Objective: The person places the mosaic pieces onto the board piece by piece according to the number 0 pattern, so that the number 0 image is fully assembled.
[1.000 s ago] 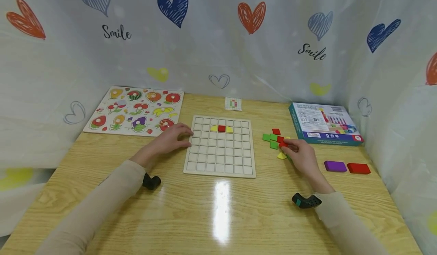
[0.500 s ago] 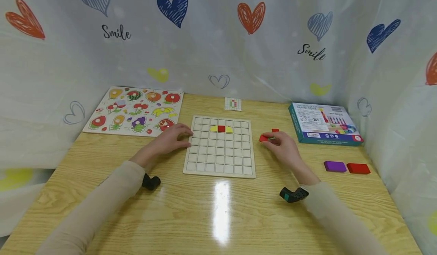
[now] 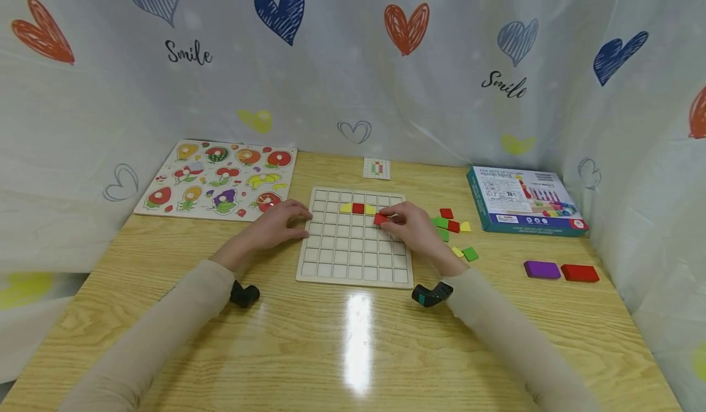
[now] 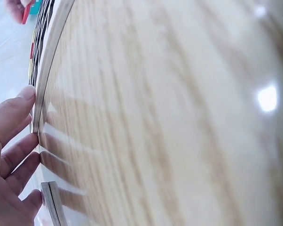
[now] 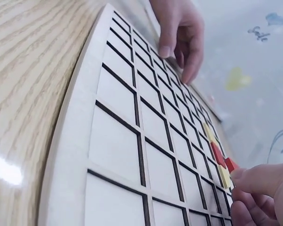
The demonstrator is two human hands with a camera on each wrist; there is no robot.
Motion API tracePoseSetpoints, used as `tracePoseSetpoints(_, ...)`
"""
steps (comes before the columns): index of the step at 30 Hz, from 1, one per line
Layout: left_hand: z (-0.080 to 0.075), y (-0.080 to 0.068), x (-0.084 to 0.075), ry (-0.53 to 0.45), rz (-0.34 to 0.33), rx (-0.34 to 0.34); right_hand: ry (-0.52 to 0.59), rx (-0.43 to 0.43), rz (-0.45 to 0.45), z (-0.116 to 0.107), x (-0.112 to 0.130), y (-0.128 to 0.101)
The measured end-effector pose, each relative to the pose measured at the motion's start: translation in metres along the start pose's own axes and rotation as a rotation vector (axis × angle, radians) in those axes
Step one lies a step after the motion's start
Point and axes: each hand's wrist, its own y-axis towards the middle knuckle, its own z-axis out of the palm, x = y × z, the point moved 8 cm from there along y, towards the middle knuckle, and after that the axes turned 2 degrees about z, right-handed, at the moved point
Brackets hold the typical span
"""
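A pale square grid board (image 3: 342, 255) lies on the wooden table. In one of its upper rows a red square tile (image 3: 358, 208) sits between two yellow pieces with slanted or curved sides, one at left (image 3: 345, 208) and one at right (image 3: 371, 209). My right hand (image 3: 410, 225) pinches another red square tile (image 3: 380, 219) between thumb and fingers over the board, just right of that row; the right wrist view shows this tile (image 5: 231, 165) near the yellow piece. My left hand (image 3: 278, 225) touches the board's left edge with relaxed fingers, its thumb (image 4: 26, 94) against the rim.
Loose green tiles (image 3: 442, 222), red and yellow pieces lie right of the board. Farther right are a purple block (image 3: 542, 270), a red block (image 3: 580, 273) and a box (image 3: 529, 200). A pattern card (image 3: 377, 168) lies behind the board, a fruit puzzle (image 3: 201, 214) at back left.
My right hand has taken a red tile from the loose pieces and carried it left over the board. One green tile in the pile is now covered or shifted. My left hand stays put.
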Motion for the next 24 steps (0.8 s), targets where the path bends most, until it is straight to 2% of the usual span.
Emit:
tracePoseSetpoints(4, 0.001, 0.000, 0.000, 0.008, 0.002, 0.001, -0.059, 0.033, -0.045, 0.009, 0.009, 0.008)
tracePoseSetpoints(9, 0.001, 0.001, 0.000, 0.011, 0.007, 0.002, -0.129, 0.031, -0.092, 0.014, 0.013, 0.013)
tracePoseSetpoints(24, -0.001, 0.000, -0.002, 0.016, -0.001, 0.000, -0.176, 0.027, -0.126, 0.019, 0.014, 0.015)
